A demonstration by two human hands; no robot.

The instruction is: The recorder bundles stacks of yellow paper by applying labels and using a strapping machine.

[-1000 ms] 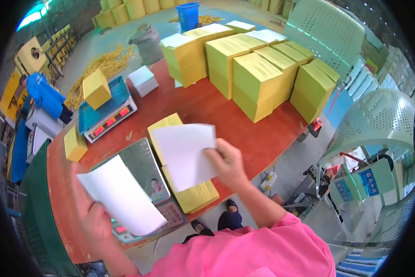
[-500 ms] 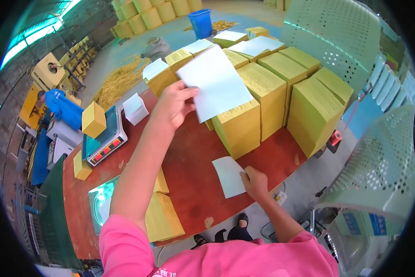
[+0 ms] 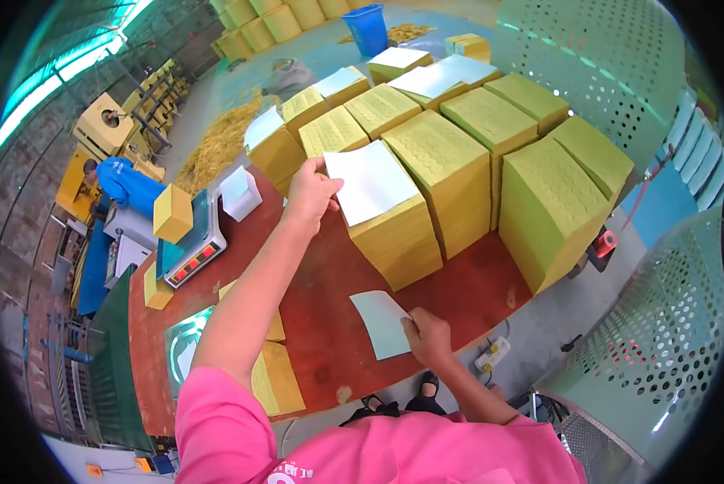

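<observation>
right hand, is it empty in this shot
No, the right hand grips a white sheet by its edge, with the red table showing behind it.

Bright, cool light overall; a window strip (image 3: 35,106) at upper left glares, the white sheet (image 3: 372,184) looks washed out, the yellow stack (image 3: 398,250) beneath is shaded in front, the distance is soft, and straight lines bend near the black rim

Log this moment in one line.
left hand: holds white sheet over yellow stack | right hand: holds pale sheet over red table
</observation>
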